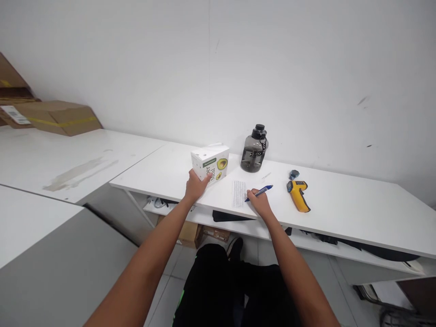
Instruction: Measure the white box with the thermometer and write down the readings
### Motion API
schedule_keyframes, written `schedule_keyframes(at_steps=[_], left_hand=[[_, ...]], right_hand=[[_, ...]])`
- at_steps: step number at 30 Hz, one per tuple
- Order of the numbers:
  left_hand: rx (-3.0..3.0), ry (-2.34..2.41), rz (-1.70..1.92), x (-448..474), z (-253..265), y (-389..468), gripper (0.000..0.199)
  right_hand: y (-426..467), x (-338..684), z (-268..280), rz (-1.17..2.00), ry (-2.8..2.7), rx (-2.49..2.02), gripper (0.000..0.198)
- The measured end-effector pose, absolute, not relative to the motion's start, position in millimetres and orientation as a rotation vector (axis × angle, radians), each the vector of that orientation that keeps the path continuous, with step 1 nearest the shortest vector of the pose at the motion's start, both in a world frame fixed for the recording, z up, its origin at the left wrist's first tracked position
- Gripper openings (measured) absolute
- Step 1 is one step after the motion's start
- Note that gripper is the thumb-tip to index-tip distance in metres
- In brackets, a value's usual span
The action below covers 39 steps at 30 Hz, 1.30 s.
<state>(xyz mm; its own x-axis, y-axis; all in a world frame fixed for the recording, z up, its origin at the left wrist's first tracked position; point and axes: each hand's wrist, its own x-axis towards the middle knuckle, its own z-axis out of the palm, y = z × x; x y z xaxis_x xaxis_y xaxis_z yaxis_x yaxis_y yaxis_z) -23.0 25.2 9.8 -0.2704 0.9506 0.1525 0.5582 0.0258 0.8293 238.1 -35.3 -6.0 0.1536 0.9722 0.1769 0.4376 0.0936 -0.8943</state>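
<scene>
My left hand is closed around the lower near side of a white box with avocado pictures, which stands on the white table. In my right hand is a blue pen, its tip pointing down and left. The pen tip is at the right edge of a sheet of paper covered in small writing or print. Whether the tip touches the paper I cannot tell.
Behind the paper stands a grey see-through water bottle. A yellow infrared thermometer and a small dark blue object lie to the right. Cardboard boxes sit far left. Below runs a shelf holding dark items.
</scene>
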Motion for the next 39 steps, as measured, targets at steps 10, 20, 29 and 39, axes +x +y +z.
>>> schedule_keyframes(at_steps=[10, 20, 29, 39], left_hand=[[1.531, 1.855, 1.160, -24.2, 7.9, 26.6, 0.065], [1.523, 1.862, 1.159, -23.8, 9.3, 25.8, 0.066], [1.518, 1.859, 1.159, -24.5, 5.7, 28.1, 0.067], [1.505, 1.861, 1.149, -23.0, 9.5, 24.8, 0.064]], right_hand=[[-34.7, 237.2, -5.8, 0.643, -1.428, -1.482, 0.037], [-33.3, 238.8, -8.4, 0.645, -1.450, -1.492, 0.037], [-34.5, 239.7, -7.0, 0.610, -1.423, -1.512, 0.036], [-36.0, 239.8, -5.8, 0.678, -1.441, -1.485, 0.034]])
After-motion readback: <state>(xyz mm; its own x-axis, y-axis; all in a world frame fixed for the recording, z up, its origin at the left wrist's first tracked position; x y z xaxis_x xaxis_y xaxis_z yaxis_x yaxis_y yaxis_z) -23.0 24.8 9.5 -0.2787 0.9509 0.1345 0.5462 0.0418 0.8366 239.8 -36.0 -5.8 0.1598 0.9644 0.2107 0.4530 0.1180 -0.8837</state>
